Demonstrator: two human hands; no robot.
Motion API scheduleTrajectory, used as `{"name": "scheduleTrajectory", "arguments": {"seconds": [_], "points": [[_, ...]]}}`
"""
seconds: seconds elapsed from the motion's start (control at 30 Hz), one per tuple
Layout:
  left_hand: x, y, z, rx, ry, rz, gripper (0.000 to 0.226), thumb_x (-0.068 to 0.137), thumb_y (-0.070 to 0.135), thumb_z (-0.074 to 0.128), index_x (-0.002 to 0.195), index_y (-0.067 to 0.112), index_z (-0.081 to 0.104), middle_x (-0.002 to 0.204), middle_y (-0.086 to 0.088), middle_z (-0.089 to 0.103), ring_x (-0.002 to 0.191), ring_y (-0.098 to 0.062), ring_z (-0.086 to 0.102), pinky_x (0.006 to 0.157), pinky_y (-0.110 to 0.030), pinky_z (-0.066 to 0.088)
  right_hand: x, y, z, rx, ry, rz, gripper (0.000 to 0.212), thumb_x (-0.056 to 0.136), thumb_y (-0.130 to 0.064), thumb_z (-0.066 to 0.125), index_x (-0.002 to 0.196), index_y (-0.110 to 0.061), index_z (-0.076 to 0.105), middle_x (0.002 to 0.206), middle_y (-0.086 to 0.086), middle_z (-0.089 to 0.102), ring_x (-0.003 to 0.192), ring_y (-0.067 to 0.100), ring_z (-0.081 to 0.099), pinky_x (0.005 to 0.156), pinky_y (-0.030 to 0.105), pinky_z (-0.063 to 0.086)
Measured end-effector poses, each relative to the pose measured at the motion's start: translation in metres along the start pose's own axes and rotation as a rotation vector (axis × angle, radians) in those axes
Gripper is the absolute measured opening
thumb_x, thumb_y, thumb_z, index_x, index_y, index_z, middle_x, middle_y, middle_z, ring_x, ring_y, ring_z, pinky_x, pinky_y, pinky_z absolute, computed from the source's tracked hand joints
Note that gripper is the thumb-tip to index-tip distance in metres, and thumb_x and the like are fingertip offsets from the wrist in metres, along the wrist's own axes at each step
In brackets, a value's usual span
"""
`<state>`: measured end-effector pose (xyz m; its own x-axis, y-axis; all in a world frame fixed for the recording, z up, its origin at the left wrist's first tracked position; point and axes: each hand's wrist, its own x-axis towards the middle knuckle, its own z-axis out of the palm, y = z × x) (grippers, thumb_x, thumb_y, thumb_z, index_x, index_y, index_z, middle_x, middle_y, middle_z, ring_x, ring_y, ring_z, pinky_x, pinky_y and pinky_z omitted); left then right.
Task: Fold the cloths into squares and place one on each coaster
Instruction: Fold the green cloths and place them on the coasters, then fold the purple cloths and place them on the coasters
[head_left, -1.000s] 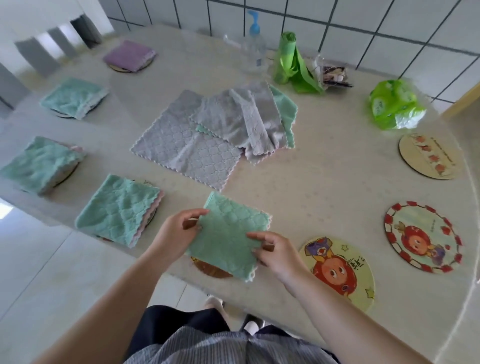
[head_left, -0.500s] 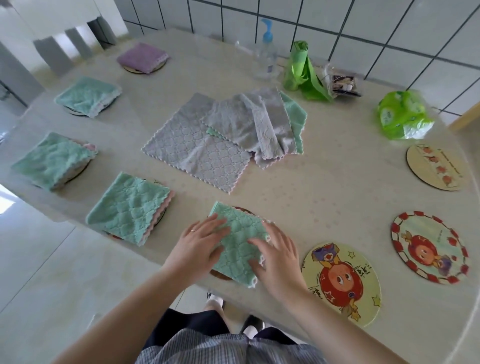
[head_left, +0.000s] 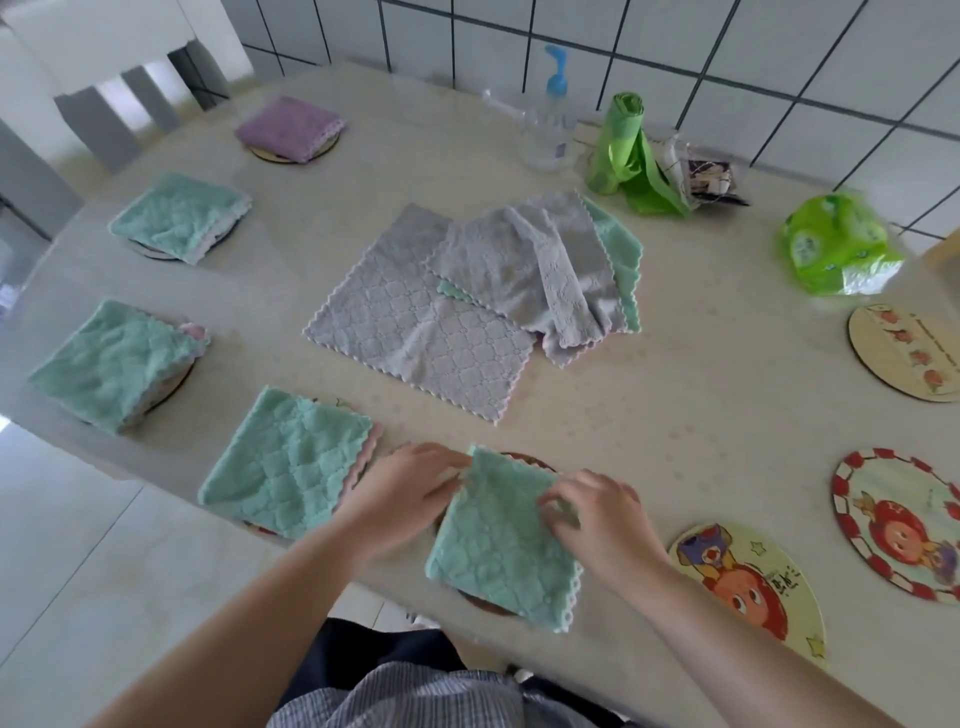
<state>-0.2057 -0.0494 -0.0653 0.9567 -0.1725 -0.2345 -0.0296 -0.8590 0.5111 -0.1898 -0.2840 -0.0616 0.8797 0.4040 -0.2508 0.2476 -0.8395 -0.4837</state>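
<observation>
A folded green cloth (head_left: 498, 540) lies on a brown coaster (head_left: 525, 459) at the table's near edge. My left hand (head_left: 410, 493) touches the cloth's upper left edge with fairly straight fingers. My right hand (head_left: 597, 514) curls its fingers onto the cloth's right edge. To the left, three green folded cloths (head_left: 285, 467) (head_left: 114, 364) (head_left: 179, 215) and a purple one (head_left: 288, 127) each sit on a coaster. Unfolded grey cloths (head_left: 426, 338) lie piled mid-table over a green one (head_left: 618, 249). Three coasters are bare: a cartoon one (head_left: 748, 587), a red-rimmed one (head_left: 904, 525) and a wooden one (head_left: 904, 353).
Along the tiled back wall stand a pump bottle (head_left: 550, 124), a roll of green bags (head_left: 623, 150), a small dark packet (head_left: 711, 182) and a green tissue pack (head_left: 836, 244). The table (head_left: 675, 415) ends just in front of my body; tiled floor lies at the left.
The green cloth went from held above the coaster to lying on it. Both hands pressed it flat, then slid outward to its left and right edges.
</observation>
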Motion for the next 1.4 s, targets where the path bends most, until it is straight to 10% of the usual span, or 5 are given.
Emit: {"name": "scheduleTrajectory", "arguments": {"seconds": [0.17, 0.63, 1.03, 1.4], "points": [[0.046, -0.072, -0.056, -0.138, 0.195, -0.167, 0.026, 0.089, 0.020, 0.057, 0.114, 0.026, 0.063, 0.114, 0.005, 0.061, 0.104, -0.014, 0.058, 0.085, -0.025, 0.041, 0.076, -0.034, -0.009, -0.004, 0.026, 0.054, 0.023, 0.086, -0.032, 0.058, 0.108, -0.027, 0.064, 0.112, -0.009, 0.060, 0.105, 0.012, 0.055, 0.095, 0.034, 0.040], [0.102, -0.169, -0.098, 0.136, 0.178, -0.085, 0.025, 0.079, 0.018, 0.064, 0.104, 0.022, 0.067, 0.105, -0.001, 0.059, 0.103, -0.026, 0.053, 0.087, -0.038, 0.043, 0.143, -0.057, 0.016, -0.284, 0.009, 0.146, 0.025, 0.090, -0.029, 0.049, 0.114, -0.024, 0.055, 0.117, -0.003, 0.050, 0.110, 0.018, 0.046, 0.094, 0.032, 0.037], [0.160, -0.139, -0.151, 0.075, 0.270, -0.138, 0.013, 0.091, 0.025, 0.041, 0.101, 0.019, 0.049, 0.084, -0.008, 0.068, 0.076, -0.032, 0.062, 0.061, -0.035, 0.047, 0.191, -0.076, -0.079, 0.051, 0.278, 0.310, 0.006, 0.094, -0.028, 0.041, 0.094, -0.024, 0.045, 0.068, -0.005, 0.061, 0.065, 0.019, 0.060, 0.061, 0.034, 0.050], [0.197, -0.054, -0.276, 0.021, 0.692, 0.206, 0.023, 0.079, 0.008, 0.056, 0.100, 0.017, 0.060, 0.099, -0.005, 0.060, 0.084, -0.029, 0.058, 0.070, -0.035, 0.044, 0.220, -0.097, -0.213, 0.050, 0.635, 0.019, 0.028, 0.084, -0.012, 0.062, 0.111, -0.018, 0.058, 0.109, -0.006, 0.060, 0.096, 0.010, 0.054, 0.082, 0.023, 0.038]]}}
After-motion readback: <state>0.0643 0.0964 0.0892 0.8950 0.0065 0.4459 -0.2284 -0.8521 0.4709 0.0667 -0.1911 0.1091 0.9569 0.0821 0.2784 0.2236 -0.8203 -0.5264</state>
